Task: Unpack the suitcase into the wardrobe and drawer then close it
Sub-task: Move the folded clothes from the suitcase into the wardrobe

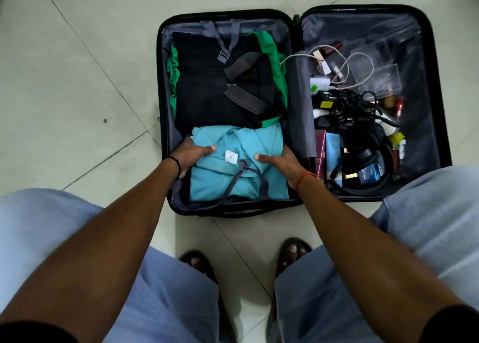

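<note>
Head view. Black hard-shell suitcase [295, 26], lying open flat on pale floor tiles [77, 83].

Step in hand, as judged: lifting out the first garment; nothing yet visibly unpacked.

Left hand [188, 157] and right hand [281, 161]: gripping opposite edges of folded light-blue cotton garment [233, 184], thumbs on top, fingers tucked beneath.

Suitcase, left half: light-blue garment at near end; folded black garment [207, 93] beyond, over green cloth [272, 55]; grey straps [223, 39] unbuckled.

Suitcase, right half: tangled black cables [355, 104], white cable [360, 68], black headphones [368, 158], small boxes and bottles.

Next move calls for: clearing near grey strap, lifting level, keeping fold.
</note>
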